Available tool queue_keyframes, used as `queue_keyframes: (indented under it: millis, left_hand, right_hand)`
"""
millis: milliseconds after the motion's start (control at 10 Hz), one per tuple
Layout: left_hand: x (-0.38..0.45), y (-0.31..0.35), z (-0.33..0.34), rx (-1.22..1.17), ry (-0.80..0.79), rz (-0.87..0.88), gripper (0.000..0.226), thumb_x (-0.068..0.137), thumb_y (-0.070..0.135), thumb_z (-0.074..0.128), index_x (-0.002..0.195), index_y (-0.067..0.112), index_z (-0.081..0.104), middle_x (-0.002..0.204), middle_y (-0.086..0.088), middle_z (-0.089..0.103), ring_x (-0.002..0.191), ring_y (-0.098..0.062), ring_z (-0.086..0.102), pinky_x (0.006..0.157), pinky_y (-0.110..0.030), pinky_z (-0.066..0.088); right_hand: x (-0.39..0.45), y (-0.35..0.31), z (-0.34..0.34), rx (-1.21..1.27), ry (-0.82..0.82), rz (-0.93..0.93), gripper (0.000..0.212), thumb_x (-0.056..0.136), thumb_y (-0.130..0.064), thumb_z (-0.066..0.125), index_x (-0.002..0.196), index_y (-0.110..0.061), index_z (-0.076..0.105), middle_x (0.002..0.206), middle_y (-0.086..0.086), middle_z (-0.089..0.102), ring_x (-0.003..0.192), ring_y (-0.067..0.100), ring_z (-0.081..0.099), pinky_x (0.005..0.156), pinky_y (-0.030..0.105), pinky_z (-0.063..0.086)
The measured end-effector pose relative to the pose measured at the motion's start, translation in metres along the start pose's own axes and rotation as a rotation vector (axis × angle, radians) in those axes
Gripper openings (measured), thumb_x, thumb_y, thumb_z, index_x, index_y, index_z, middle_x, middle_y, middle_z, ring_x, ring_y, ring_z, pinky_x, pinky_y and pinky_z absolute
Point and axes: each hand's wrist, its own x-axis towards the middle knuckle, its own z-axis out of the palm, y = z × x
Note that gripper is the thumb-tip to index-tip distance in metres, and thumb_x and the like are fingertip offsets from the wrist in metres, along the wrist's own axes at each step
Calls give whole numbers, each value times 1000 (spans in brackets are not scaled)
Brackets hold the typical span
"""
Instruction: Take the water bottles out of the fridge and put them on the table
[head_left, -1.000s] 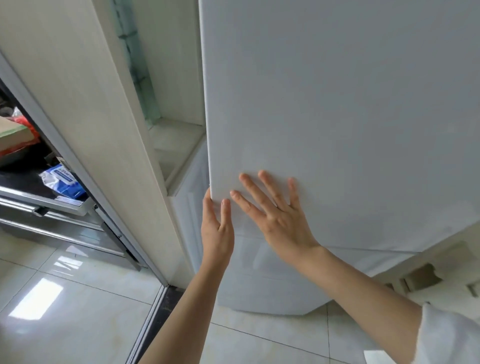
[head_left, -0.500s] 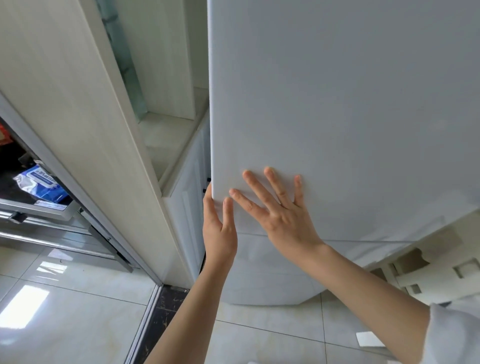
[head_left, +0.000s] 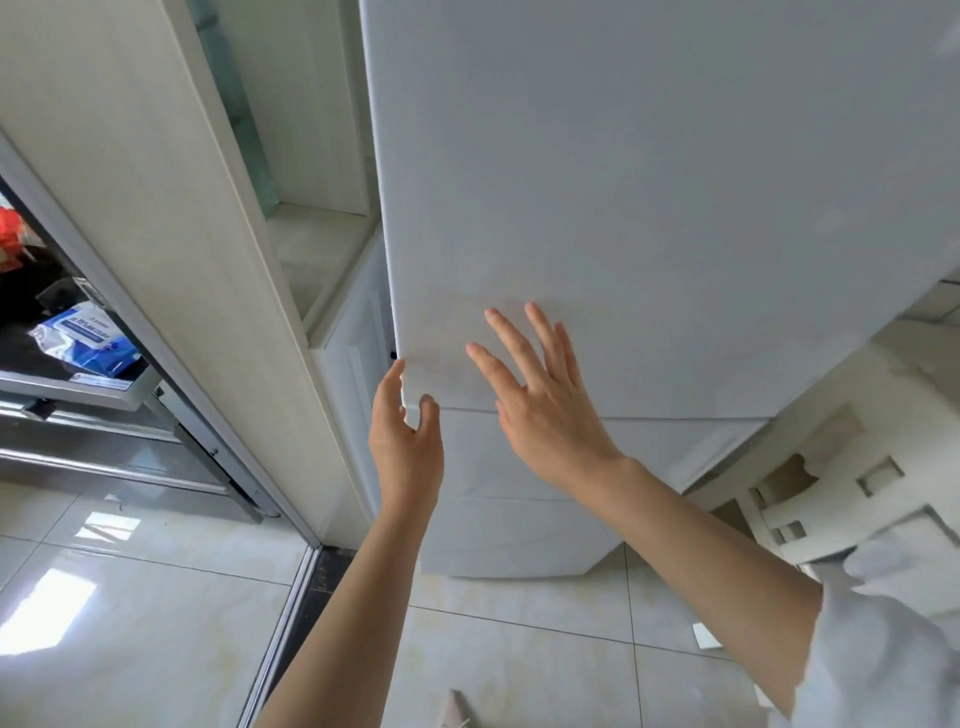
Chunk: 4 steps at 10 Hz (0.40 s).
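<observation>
The white fridge fills the middle of the head view, and its tall upper door (head_left: 649, 208) is closed or barely ajar. My left hand (head_left: 405, 447) is at the door's lower left corner: the fingers reach behind the edge and the thumb lies on the front, pinching the corner. My right hand (head_left: 545, 410) is spread flat with straight fingers against the door's lower front, just right of the left hand. Below it is the fridge's lower compartment front (head_left: 509, 519). No water bottles and no table are in view.
A pale wooden cabinet side (head_left: 156, 208) stands close on the left of the fridge. Past it is a metal shelf with a blue wipes pack (head_left: 85, 338). White foam packing pieces (head_left: 831, 493) lie at the right. The floor is glossy tile (head_left: 519, 649) with a sliding-door track (head_left: 291, 597).
My left hand's fingers have slipped behind the door's corner edge and the thumb has closed onto the front. My right hand stays spread on the door, slightly lower.
</observation>
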Motion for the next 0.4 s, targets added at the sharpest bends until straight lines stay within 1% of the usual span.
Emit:
queue_keyframes:
  millis: [100, 200, 300, 400]
  left_hand:
    - [-39, -4, -7, 22, -10, -12, 39, 95, 10, 49, 131, 28, 52, 132, 11, 55, 124, -4, 50, 106, -32, 43]
    - [-87, -9, -13, 72, -26, -6, 34, 95, 6, 49, 123, 24, 58, 123, 11, 59, 115, -4, 55, 101, -33, 48]
    - [-143, -15, -19, 57, -46, 12, 32, 94, 3, 49, 116, 24, 59, 116, 7, 64, 107, -8, 58, 92, -28, 50]
    - [-207, -23, -24, 86, -60, 14, 30, 94, 3, 50, 113, 24, 59, 109, 5, 67, 100, -5, 60, 81, -21, 48]
  right_hand:
    - [-41, -1, -8, 97, -54, 70, 59, 83, 2, 59, 139, -7, 43, 150, 15, 35, 142, 41, 24, 111, 51, 34]
    - [-86, -3, -25, 159, -108, 120, 54, 88, -5, 57, 139, -3, 42, 143, 16, 42, 137, 41, 32, 107, 49, 39]
    - [-139, -9, -43, 215, -81, 130, 51, 86, -6, 59, 135, 1, 44, 133, 18, 50, 128, 41, 43, 105, 49, 41]
    - [-199, -15, -64, 224, -80, 123, 50, 87, -10, 59, 134, 2, 45, 127, 18, 54, 122, 40, 48, 103, 50, 42]
